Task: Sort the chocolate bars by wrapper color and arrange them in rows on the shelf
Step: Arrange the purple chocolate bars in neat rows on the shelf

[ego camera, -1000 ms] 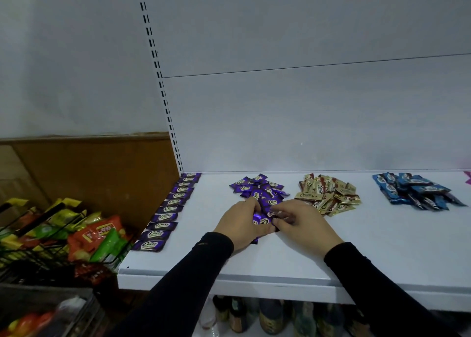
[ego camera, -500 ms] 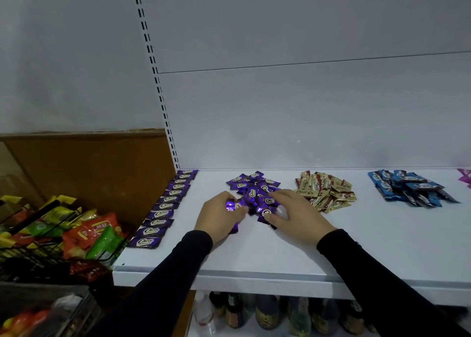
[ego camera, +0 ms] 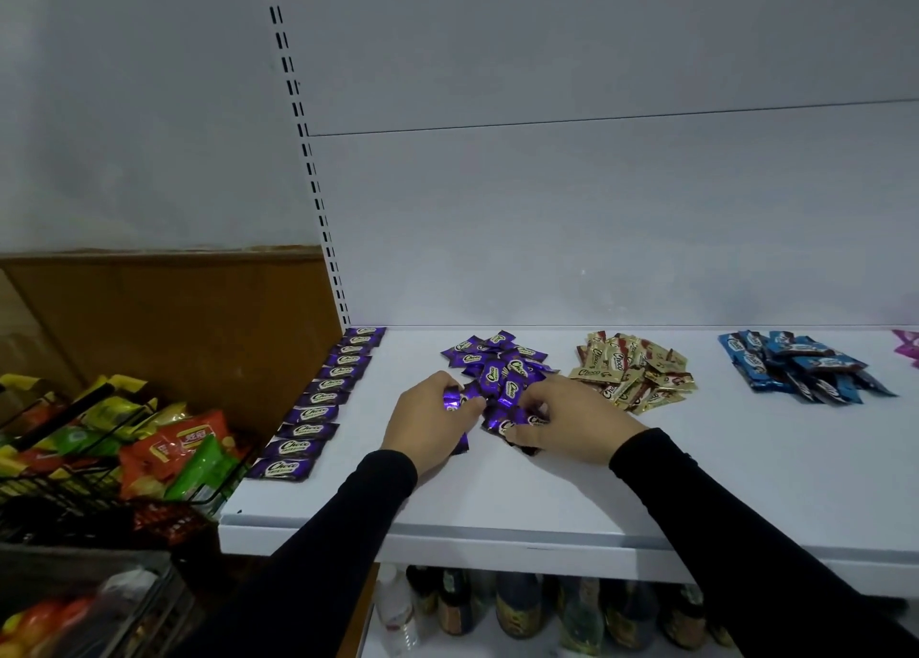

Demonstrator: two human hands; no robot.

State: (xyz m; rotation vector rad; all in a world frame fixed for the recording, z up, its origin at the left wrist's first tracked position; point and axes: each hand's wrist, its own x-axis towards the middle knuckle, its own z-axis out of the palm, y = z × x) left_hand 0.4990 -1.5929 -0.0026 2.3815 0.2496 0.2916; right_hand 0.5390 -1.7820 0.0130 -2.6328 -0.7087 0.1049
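**A:** What sits furthest left of the white metal shelf (ego camera: 746, 483)?

**B:** A black wire basket (ego camera: 74, 458) stands beside the shelf's left end, filled with orange, green and yellow snack packets (ego camera: 169, 451).

**A:** And on the shelf itself?

**B:** Along its left edge runs a single row of purple foil-wrapped chocolate bars (ego camera: 323, 399), laid one behind the other from the front edge to the back panel. Right of that row lies a loose pile of purple foil-wrapped bars (ego camera: 497, 364), nearer the back of the shelf.

**A:** Where are the hands?

**B:** Both are at the front of that purple pile, in black sleeves. The left hand (ego camera: 427, 424) has its fingers curled round one purple bar (ego camera: 455, 401), and another purple wrapper pokes out beneath the palm. The right hand (ego camera: 577, 421) rests on the bars at the pile's front edge with its fingers bent down onto them; a firm grasp cannot be told.

**A:** What lies further right?

**B:** A heap of gold foil-wrapped bars (ego camera: 631, 371) just beside the purple pile, then, well apart, a heap of blue foil-wrapped bars (ego camera: 800, 366). A pink wrapper (ego camera: 907, 346) shows at the picture's right edge.

**A:** Anything below the shelf?

**B:** Dark glass bottles (ego camera: 517, 608) stand on a lower level.
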